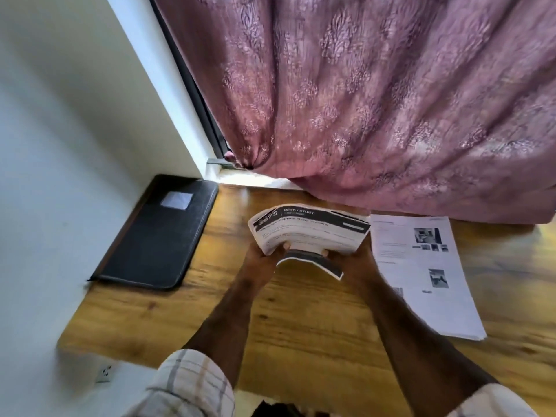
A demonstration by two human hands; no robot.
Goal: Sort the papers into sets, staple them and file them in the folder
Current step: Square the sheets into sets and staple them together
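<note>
**On the desk: both hands gripping one paper stack**

Over the wooden desk (pixel 301 311), approx. centre, both hands hold a thick stack of printed papers (pixel 310 231) lifted off the surface. Left hand (pixel 264 255) grips the stack's near-left corner, thumb curled on top of the top sheet, fingers underneath. Right hand (pixel 346 257) grips the near edge w/ thumb tip on top; rest of its fingers hidden under the paper. Stack bows upward in the middle. Top sheet has a dark header band w/ white text, partly readable as "DESK / STUDY"; the big number beside it is too blurred to read. One sheet w/ a dark band (pixel 313 263) hangs curled down from the stack's near edge, between the two hands.

Right of the hands, a second pile of papers (pixel 427 281) lies flat on the desk, top page showing text lines and small photos; right forearm crosses over its near-left corner. Far left, a black zip folder (pixel 156 236) lies closed and flat against the white wall (pixel 60 145), a pale rectangular label window on its cover. It's well apart from both paper piles.

Behind the desk, a mauve patterned curtain (pixel 376 100) drapes down, its hem resting on the desk's back edge. Checked sleeves (pixel 192 383) show at bottom. Wall socket (pixel 104 373) low left.
</note>
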